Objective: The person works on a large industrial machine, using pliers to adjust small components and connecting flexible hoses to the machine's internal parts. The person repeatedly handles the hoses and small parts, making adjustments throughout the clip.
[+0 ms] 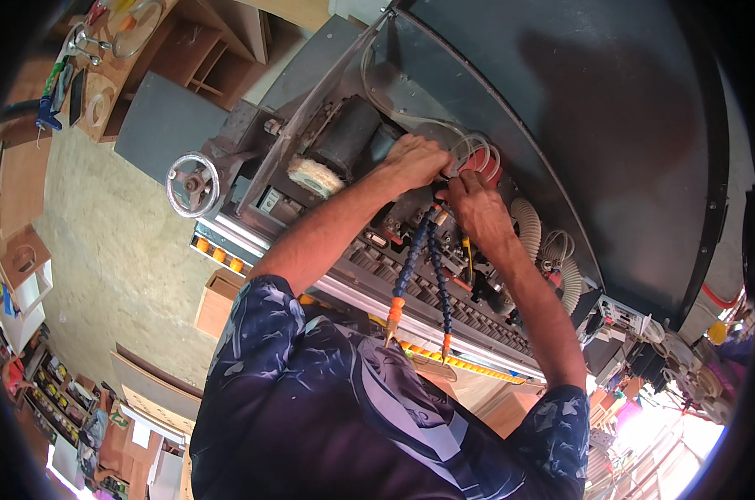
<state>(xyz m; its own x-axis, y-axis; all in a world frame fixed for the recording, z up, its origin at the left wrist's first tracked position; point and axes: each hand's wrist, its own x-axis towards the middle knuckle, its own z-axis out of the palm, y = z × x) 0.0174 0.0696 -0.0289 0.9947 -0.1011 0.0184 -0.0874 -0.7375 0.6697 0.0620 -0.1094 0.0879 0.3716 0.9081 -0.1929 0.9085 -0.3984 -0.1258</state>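
Both my arms reach into the open body of a dark grey machine. My left hand [419, 161] is closed, its fingertips meeting the right hand's beside a red rounded part [487, 167] with clear thin tubes [477, 140] looped over it. My right hand [476, 204] is bent in a pinch just below and right of it. Whatever the fingers grip is hidden behind them. Two blue segmented coolant-style hoses [413, 262] with orange tips hang from just under my hands toward my chest. A pale fluffy buffing wheel [315, 177] on a dark motor [346, 133] sits left of my left forearm.
The machine's raised dark cover [611, 125] stands behind my hands. Ribbed pale hoses [526, 229] run right of my right wrist. A chrome handwheel [192, 183] juts out at left. Yellow rollers [465, 364] line the front edge. Wooden boards [156, 371] lean at lower left.
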